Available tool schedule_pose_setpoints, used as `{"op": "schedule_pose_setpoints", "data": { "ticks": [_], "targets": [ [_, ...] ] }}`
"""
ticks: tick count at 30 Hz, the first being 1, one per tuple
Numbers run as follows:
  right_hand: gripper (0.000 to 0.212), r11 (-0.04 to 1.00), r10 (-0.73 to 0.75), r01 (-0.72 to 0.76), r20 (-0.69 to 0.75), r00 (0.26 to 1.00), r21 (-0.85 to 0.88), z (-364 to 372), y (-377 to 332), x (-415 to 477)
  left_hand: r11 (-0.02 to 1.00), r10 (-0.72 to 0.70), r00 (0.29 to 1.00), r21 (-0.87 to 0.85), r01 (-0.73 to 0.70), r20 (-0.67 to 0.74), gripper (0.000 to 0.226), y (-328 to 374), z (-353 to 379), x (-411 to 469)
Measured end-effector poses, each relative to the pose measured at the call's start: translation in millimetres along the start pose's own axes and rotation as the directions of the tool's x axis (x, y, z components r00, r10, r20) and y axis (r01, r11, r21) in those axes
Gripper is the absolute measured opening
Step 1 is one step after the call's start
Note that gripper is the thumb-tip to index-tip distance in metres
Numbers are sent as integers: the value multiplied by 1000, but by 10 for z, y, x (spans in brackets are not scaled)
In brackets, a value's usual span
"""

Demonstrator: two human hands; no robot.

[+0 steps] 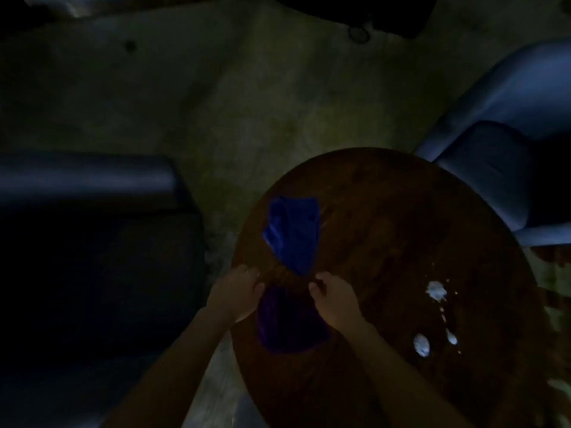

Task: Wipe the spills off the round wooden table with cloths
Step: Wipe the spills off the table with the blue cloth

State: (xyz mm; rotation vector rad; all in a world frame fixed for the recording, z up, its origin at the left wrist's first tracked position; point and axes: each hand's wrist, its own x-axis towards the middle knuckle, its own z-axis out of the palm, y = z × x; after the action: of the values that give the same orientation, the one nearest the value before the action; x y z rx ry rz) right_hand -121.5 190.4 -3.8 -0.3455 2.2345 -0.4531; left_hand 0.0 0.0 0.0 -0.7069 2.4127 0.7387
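Note:
The scene is very dark. A round wooden table (401, 227) fills the lower right. On its left part lies a bright blue cloth (293, 233), and nearer me a darker purple cloth (290, 322). My left hand (238, 291) and my right hand (333, 296) hover at the far edge of the purple cloth, fingers curled at its corners; whether they pinch it is unclear. White spills sit to the right: a blob (436, 291), a second blob (421, 345) and a trail of drops (449, 330).
A blue armchair (506, 168) stands beyond the table's right edge. A dark sofa (92, 242) fills the left side. A worn pale floor (247, 103) lies behind the table.

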Motion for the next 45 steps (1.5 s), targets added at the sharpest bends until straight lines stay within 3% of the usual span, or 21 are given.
{"op": "schedule_pose_setpoints", "data": {
  "ticks": [3, 9, 13, 16, 19, 24, 31, 37, 45],
  "targets": [
    [60, 996, -86, 81, -152, 985, -37, 107, -197, 377, 996, 27, 997, 87, -20, -78, 55, -48, 57, 369],
    [77, 899, -349, 232, -286, 892, -372, 479, -453, 1165, 974, 131, 986, 198, -109, -102, 65, -322, 369, 833],
    [80, 832, -426, 290, -209, 880, -473, 579, -634, 1588, 978, 156, 969, 166, -125, -194, 66, -470, 576, 909],
    [80, 807, -471, 304, -241, 848, -507, 600, -578, 1741, 978, 165, 953, 168, -124, -253, 65, -493, 676, 916],
    [81, 794, -516, 336, -268, 814, -507, 603, -451, 1772, 975, 144, 958, 204, -94, -249, 65, -465, 724, 903],
    [91, 784, -520, 347, -241, 819, -515, 336, -211, 1771, 959, 86, 969, 284, -17, -233, 64, -284, 656, 925],
    [83, 811, -451, 283, -239, 860, -512, -445, 903, 1730, 945, 114, 978, 322, -52, -177, 70, 472, 615, 1170],
    [77, 902, -280, 118, -354, 892, -415, -1226, 2213, 1627, 915, 227, 971, 360, -184, -81, 74, 1590, 1235, 1257],
    [78, 964, 73, -207, -583, 809, -167, -1812, 4115, 1062, 928, 117, 973, 370, -37, -197, 68, 2028, 1780, 1265]
  ]
}}
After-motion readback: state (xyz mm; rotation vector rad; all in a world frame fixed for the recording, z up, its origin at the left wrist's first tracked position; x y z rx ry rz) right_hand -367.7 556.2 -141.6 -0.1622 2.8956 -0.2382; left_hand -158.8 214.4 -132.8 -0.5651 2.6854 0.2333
